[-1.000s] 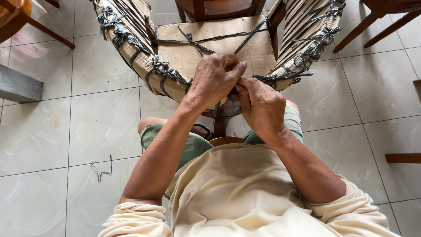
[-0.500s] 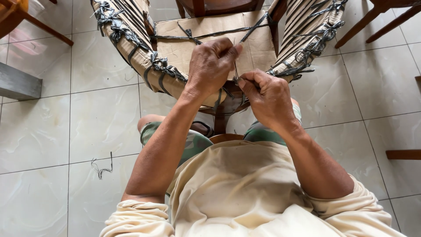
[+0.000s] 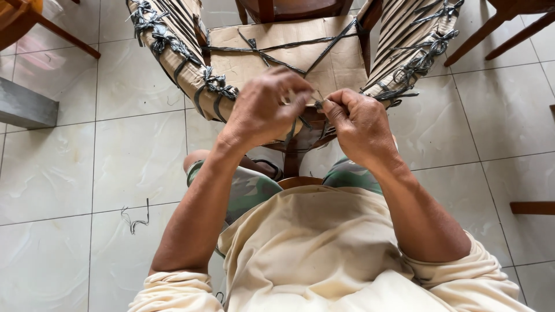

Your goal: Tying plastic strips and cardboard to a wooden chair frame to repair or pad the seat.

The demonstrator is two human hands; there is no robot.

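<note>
A wooden chair wrapped in brown cardboard [image 3: 272,63] stands in front of me, bound with dark grey cord [image 3: 277,47] that crosses its seat and winds round both padded arms. My left hand [image 3: 263,110] and my right hand [image 3: 358,124] meet at the seat's front edge. Both pinch the same short piece of dark cord [image 3: 317,104] between thumb and fingers, the fingertips nearly touching. The cord's ends below the hands are hidden by my fingers.
White floor tiles [image 3: 104,167] lie all around. A cut scrap of cord [image 3: 134,219] lies on the floor at the left. Wooden furniture legs show at the top left [image 3: 52,32], top right [image 3: 503,34] and right edge [image 3: 532,207]. A grey block [image 3: 26,107] sits at the left.
Both hands have lifted slightly and drawn apart a little at the seat's front edge, working the cord between the fingertips. The chair has not moved.
</note>
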